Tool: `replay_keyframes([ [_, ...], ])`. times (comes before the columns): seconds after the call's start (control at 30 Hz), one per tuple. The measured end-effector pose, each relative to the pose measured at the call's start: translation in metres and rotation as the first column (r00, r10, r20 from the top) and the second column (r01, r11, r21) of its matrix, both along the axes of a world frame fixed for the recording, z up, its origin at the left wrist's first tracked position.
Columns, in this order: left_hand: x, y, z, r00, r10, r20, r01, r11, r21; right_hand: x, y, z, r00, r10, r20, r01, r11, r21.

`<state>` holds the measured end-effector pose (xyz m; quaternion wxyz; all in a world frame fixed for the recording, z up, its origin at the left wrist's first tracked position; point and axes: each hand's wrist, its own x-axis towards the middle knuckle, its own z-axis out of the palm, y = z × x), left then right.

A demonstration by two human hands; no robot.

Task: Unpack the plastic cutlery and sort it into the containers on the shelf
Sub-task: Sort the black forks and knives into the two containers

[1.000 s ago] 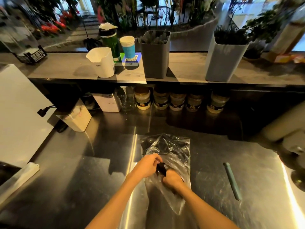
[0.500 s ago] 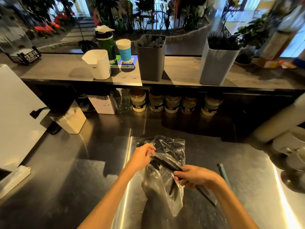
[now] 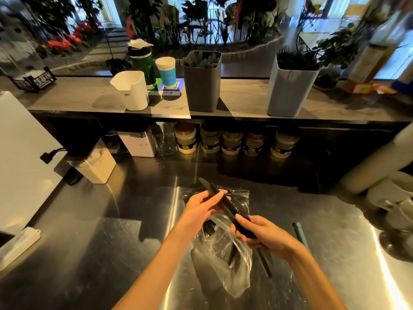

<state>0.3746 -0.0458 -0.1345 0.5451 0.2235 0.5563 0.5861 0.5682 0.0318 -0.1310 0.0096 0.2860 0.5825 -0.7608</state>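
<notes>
Holding a bundle of black cutlery (image 3: pixel 225 205) above the steel counter (image 3: pixel 107 231), the two hands work just over the bag (image 3: pixel 225 260). The right hand (image 3: pixel 261 234) has its fingers curled around the middle of the bundle, and the handles come out below it toward the person. The left hand (image 3: pixel 201 204) holds the far part of the bundle; its thumb and fingers close lightly on it near the tips, which point up and to the left. The bundle is tilted, from upper left to lower right.

The bag is clear plastic and lies crumpled on the counter under the hands. Some dark pieces are inside it, but I cannot tell what kind they are.

On the shelf (image 3: pixel 241 104) behind the counter stand two containers, well apart. The dark bin (image 3: pixel 202 86) is near the middle and has dark cutlery in it. The pale bin (image 3: pixel 290 90) is to its right and holds black forks, tines up.

Left of the dark bin are a blue cup (image 3: pixel 166 71), a green bottle (image 3: pixel 142 61) and a white jug (image 3: pixel 131 90). A row of jars (image 3: pixel 231 142) stands under the shelf. A thin green pen (image 3: pixel 301 236) lies on the counter to the right of the right hand.
</notes>
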Motion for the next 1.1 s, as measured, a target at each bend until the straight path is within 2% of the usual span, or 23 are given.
replay_keyframes([
  [0.13, -0.004, 0.001, 0.003, 0.995, 0.088, -0.051, -0.089, 0.996, -0.026, 0.001, 0.003, -0.004, 0.993, -0.112, 0.034, 0.113, 0.994, -0.007],
  [0.3, -0.013, 0.001, 0.01, 0.977, 0.206, -0.048, -0.207, 0.977, -0.039, 0.005, 0.002, -0.003, 0.976, -0.212, 0.046, 0.206, 0.972, 0.11],
  [0.43, -0.02, 0.001, 0.011, 0.971, 0.237, -0.04, -0.239, 0.97, -0.046, 0.005, 0.001, -0.003, 0.908, -0.417, -0.047, 0.417, 0.884, 0.212],
  [0.57, -0.027, -0.003, 0.011, 0.971, 0.228, -0.072, -0.232, 0.972, -0.044, 0.005, 0.004, -0.004, 0.842, -0.532, -0.089, 0.521, 0.763, 0.383],
  [0.7, -0.033, -0.006, 0.008, 0.975, 0.208, -0.08, -0.213, 0.975, -0.066, 0.003, 0.007, -0.002, 0.756, -0.635, -0.158, 0.65, 0.699, 0.299],
  [0.77, -0.034, -0.007, 0.005, 0.971, 0.239, -0.011, -0.239, 0.969, -0.07, -0.001, 0.006, -0.001, 0.735, -0.655, -0.172, 0.675, 0.687, 0.269],
  [0.87, -0.034, -0.007, 0.0, 0.933, 0.332, 0.139, -0.319, 0.941, -0.111, -0.006, 0.002, -0.004, 0.723, -0.654, -0.222, 0.688, 0.651, 0.322],
  [1.0, -0.035, -0.006, -0.004, 0.864, 0.404, 0.301, -0.369, 0.914, -0.167, -0.012, -0.005, -0.004, 0.742, -0.619, -0.256, 0.666, 0.641, 0.382],
  [1.1, -0.033, -0.004, -0.004, 0.829, 0.426, 0.364, -0.384, 0.905, -0.184, -0.015, -0.009, -0.005, 0.753, -0.608, -0.251, 0.651, 0.636, 0.414],
])
